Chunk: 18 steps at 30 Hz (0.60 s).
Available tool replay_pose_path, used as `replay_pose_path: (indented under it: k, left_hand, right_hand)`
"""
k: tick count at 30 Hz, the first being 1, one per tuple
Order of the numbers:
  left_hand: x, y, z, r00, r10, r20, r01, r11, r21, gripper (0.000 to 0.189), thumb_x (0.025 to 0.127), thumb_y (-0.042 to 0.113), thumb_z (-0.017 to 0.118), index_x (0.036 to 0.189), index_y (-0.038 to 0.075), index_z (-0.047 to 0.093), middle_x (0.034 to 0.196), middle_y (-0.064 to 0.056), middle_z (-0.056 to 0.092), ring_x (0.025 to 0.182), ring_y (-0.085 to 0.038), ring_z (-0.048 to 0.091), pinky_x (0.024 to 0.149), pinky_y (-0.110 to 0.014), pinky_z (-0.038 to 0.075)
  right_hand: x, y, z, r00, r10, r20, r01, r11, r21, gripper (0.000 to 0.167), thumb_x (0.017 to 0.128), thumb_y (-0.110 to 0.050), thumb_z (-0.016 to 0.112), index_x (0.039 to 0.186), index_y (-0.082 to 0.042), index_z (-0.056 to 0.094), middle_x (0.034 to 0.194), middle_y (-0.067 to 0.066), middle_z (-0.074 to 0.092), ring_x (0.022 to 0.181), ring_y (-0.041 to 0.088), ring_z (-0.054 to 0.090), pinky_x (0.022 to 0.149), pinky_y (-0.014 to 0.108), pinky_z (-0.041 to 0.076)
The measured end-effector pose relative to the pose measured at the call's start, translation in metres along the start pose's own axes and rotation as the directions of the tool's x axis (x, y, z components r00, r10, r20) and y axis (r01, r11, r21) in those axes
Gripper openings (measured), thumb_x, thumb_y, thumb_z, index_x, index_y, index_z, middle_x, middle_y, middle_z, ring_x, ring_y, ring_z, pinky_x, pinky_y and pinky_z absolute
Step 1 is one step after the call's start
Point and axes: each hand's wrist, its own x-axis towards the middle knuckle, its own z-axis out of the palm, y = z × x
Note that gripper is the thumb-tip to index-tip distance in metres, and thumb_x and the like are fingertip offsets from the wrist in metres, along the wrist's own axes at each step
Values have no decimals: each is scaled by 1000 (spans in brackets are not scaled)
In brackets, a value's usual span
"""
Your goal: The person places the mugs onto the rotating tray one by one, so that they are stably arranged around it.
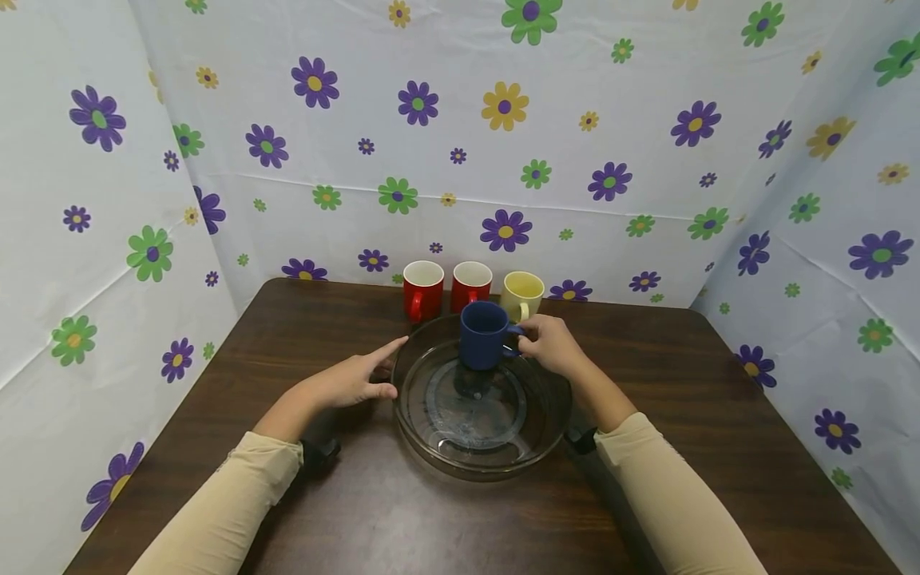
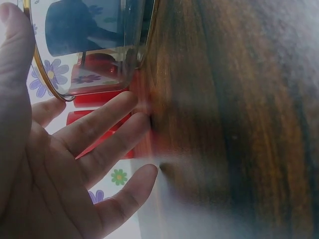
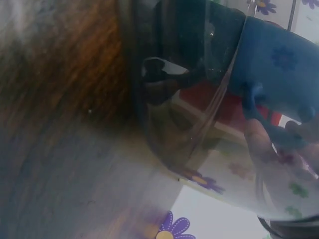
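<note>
A blue mug (image 1: 483, 335) is upright inside a round, clear, smoky glass bowl (image 1: 424, 455), toward its far side. My right hand (image 1: 552, 345) grips the mug's handle. Whether the mug's base touches the bowl's floor, I cannot tell. At the bowl's left side is my left hand (image 1: 348, 378), its thumb and index finger spread along the glass and its other fingers extended. Through the bowl's wall, the left wrist view shows the mug (image 2: 79, 30) and something red. In the right wrist view the mug (image 3: 284, 64) appears partly through glass.
Behind the bowl stand a red mug (image 1: 422, 291) with a white inside, a second red mug (image 1: 471, 279) and a yellow mug (image 1: 522, 291), in a row near the back edge of the dark wooden table (image 1: 338, 319). Flower-patterned white cloth (image 1: 460, 120) hangs behind and at both sides.
</note>
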Motion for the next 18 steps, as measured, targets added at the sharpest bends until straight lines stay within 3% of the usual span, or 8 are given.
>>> replay_pose_path:
  k: [7,18]
  left_hand:
    - [1,1,1,1000,7,-3,-7,1000,7,96,94,43,69,164,16,10,142,-27,54,131,-46,52,108,-67,36]
    - [1,1,0,1000,3,1,-3,1000,17,97,94,46,68,163,13,10,143,-28,53,132,-49,50,108,-68,35]
  right_hand:
    - [0,-2,2,1000,22,-15,-23,998,-56,17,92,-1,65,104,8,73,95,16,68,77,24,65,67,32,56]
    - [-3,-3,-1,996,80,51,-79,997,-8,20,100,-3,62,116,5,71,104,22,72,78,29,75,65,30,58]
